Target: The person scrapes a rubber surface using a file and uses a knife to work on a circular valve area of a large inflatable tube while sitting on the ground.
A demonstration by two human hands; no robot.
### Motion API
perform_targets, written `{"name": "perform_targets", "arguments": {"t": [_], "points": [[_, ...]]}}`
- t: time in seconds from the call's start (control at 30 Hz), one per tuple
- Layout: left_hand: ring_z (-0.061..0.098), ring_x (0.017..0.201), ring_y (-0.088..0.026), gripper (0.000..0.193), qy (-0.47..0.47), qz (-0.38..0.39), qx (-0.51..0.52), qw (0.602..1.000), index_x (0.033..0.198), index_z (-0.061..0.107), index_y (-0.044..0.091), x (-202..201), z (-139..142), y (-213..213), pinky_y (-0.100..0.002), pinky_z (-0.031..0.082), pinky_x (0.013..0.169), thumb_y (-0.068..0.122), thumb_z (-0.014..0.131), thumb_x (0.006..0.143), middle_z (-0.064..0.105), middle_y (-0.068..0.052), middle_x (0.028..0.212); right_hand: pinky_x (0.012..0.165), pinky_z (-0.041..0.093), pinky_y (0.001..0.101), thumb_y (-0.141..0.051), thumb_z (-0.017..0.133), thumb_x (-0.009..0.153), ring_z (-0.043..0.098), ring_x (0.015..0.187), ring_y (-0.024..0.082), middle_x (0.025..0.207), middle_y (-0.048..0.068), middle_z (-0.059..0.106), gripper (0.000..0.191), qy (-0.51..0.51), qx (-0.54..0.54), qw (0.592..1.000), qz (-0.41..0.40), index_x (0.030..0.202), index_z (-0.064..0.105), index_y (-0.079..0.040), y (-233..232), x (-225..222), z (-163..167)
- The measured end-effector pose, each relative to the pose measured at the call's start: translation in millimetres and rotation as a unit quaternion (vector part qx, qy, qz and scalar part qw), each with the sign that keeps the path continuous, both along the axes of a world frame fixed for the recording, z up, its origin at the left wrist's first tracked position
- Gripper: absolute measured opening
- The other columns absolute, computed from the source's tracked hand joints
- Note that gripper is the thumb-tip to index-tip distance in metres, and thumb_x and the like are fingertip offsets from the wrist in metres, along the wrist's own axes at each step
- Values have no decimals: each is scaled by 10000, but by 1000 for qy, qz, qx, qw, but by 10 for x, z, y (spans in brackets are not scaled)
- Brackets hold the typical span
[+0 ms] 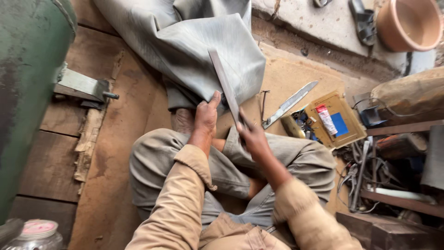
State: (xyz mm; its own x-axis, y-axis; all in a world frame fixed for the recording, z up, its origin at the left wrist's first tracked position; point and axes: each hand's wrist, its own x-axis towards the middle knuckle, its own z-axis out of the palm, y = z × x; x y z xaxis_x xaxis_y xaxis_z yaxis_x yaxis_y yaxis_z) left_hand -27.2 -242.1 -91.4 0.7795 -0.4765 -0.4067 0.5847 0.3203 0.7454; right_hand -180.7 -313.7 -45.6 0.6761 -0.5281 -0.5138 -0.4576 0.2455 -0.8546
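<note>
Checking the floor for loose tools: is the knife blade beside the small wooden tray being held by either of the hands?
No: the knife blade lies free on the floor, while both hands grip the long metal strip.

Soft, even daylight is spread over the scene, brightest beyond the left hand [205, 115]; only faint, diffuse shadows are cast beneath the legs; no harsh glare is seen; the right hand [252, 136] is smeared by motion blur; straight lines are bowed by wide-angle distortion toward the edges.

single head-worn view, looking steeply down, close over crossed legs and wooden floor [115, 185]; no second view
</note>
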Motion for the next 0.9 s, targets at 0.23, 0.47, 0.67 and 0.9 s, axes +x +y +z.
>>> {"name": "perform_targets", "arguments": {"t": [0.23, 0.47, 0.67, 0.9], "points": [[626, 925, -149, 417, 10, 52, 25, 998, 1113, 701, -85, -47, -4, -85, -306, 504, 847, 269, 773, 905, 723, -80, 1064, 442, 330, 230, -236, 663, 986, 390, 509, 36, 646, -78, 439, 598, -43, -58, 997, -27, 1554, 495, -157, -197, 136, -42], [668, 964, -137, 351, 89, 79, 64, 991, 1084, 698, -35, -40, -52, -106, -265, 498, 905, 238, 784, 879, 748, -68, 1041, 411, 313, 232, -266, 646, 934, 419, 466, 66, 623, -27, 529, 651, 75, -13, 997, -11, 1547, 463, -148, 192, -1033, 245], [671, 902, -180, 353, 96, 72, -19, 993, 1098, 705, -75, -28, -69, -98, -321, 527, 822, 201, 758, 884, 743, -97, 1040, 517, 376, 204, -239, 680, 1006, 424, 620, 37, 772, -82, 521, 611, -13, -144, 990, 2, 1574, 496, -112, 98, -76, -101], [659, 882, -167, 288, 49, 74, -15, 996, 1073, 719, -74, -24, -58, -91, -303, 517, 813, 137, 754, 880, 735, -85, 1025, 479, 353, 235, -228, 634, 995, 415, 569, 44, 717, -65, 506, 578, -52, -128, 990, -36, 1548, 495, -130, -195, 204, -78]]}}
